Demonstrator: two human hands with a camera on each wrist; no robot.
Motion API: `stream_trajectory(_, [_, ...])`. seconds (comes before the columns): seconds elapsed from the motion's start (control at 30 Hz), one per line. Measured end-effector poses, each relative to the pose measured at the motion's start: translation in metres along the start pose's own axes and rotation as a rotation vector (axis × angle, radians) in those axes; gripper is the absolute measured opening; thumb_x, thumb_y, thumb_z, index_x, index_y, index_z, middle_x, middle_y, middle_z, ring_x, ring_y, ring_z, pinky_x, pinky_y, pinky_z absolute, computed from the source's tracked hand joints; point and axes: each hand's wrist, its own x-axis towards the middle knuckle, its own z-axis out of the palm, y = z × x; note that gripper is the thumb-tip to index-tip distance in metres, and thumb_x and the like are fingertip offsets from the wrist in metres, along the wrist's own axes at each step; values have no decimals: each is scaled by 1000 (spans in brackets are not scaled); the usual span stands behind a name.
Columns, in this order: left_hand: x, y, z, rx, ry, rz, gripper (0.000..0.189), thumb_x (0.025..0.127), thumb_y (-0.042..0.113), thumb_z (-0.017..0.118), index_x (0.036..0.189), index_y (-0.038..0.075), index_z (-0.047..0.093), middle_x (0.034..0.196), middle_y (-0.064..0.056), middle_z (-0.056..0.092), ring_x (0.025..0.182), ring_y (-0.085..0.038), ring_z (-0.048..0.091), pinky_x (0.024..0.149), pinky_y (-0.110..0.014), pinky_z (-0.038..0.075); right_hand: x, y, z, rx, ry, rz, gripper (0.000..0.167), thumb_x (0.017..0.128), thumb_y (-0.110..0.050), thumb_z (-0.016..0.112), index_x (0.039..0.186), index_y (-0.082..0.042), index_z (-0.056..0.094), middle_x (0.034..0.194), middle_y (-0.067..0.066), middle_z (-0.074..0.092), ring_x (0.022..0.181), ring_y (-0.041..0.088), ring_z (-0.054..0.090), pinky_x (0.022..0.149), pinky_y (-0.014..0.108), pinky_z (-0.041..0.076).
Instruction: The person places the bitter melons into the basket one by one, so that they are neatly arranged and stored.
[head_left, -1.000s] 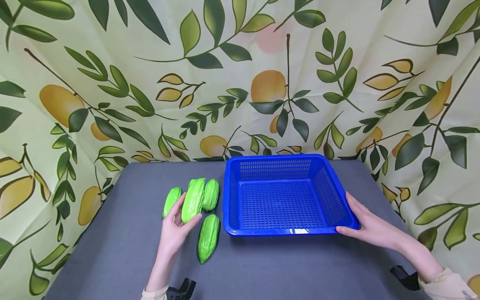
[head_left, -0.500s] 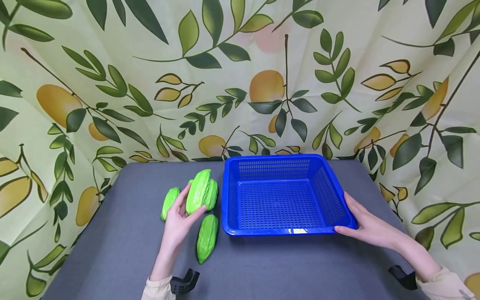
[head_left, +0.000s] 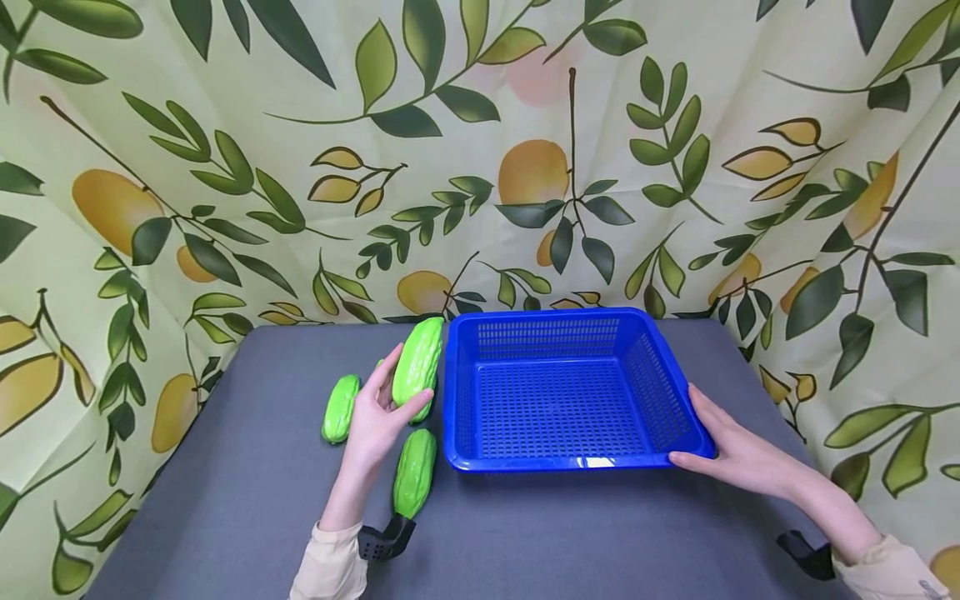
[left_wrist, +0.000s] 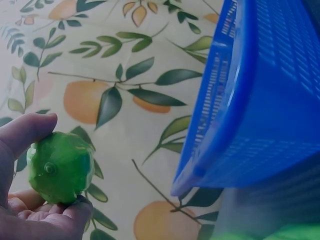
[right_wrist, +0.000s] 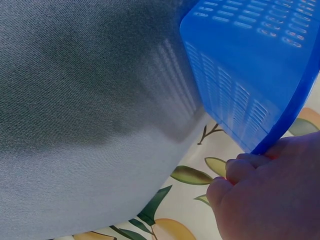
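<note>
My left hand (head_left: 378,408) grips a bright green, ridged bitter melon (head_left: 417,358) between thumb and fingers, raised over the table just left of the blue basket. In the left wrist view, the rounded end of that bitter melon (left_wrist: 60,167) faces the camera. At its right front corner, the blue plastic basket (head_left: 555,463) has its rim held by my right hand (head_left: 738,447), thumb at the front and fingers along the side. One bitter melon (head_left: 341,408) lies left of my left hand and another (head_left: 414,475) in front. A further one is mostly hidden behind the held melon.
The table (head_left: 570,533) has a grey cloth cover. Behind it and at both sides hangs a leaf-and-fruit patterned cloth (head_left: 450,167). A black wrist mount (head_left: 387,537) on the left arm overlaps the tip of the front melon in the head view.
My left hand has carried its bitter melon up and to the right, toward the basket's left side, tilting it a little. The right hand and the basket stay in place.
</note>
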Motion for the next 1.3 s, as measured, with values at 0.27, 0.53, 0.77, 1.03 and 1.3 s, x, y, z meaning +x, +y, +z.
stream_trajectory(0.27, [10,5,12,-33,-35,9,77,82,0,70,148,9,31,150,-6,38,138,-16,38,96,-7,40,0,-1,-2,4,6,-1,104,86,-42,66,152,-4,-4,153,34,10,132,58,21,91,75,30])
stream_trajectory(0.53, [22,11,19,-18,-37,4,75,82,1,70,147,11,34,148,-8,41,135,-20,42,91,-8,43,2,-1,-4,-16,4,8,104,86,-43,66,151,-1,-3,152,35,10,133,58,21,94,74,29])
stream_trajectory(0.77, [39,20,28,-27,-67,27,75,81,1,70,147,10,34,147,-11,43,133,-22,45,92,-11,45,2,-2,-4,-18,-3,17,105,86,-44,66,151,1,-3,152,35,9,133,59,20,94,75,27])
stream_trajectory(1.03, [54,28,37,-38,-86,24,74,82,2,70,147,8,34,147,-10,43,134,-19,44,107,-32,40,0,-2,-1,-18,-21,40,106,85,-47,65,150,1,-4,152,36,7,133,59,18,95,76,26])
stream_trajectory(1.3, [76,39,58,-66,-150,41,71,83,4,69,146,9,35,147,-11,41,134,-21,44,108,-38,39,-1,-2,0,-9,-18,35,106,86,-47,65,151,0,-4,153,35,7,133,59,18,95,76,26])
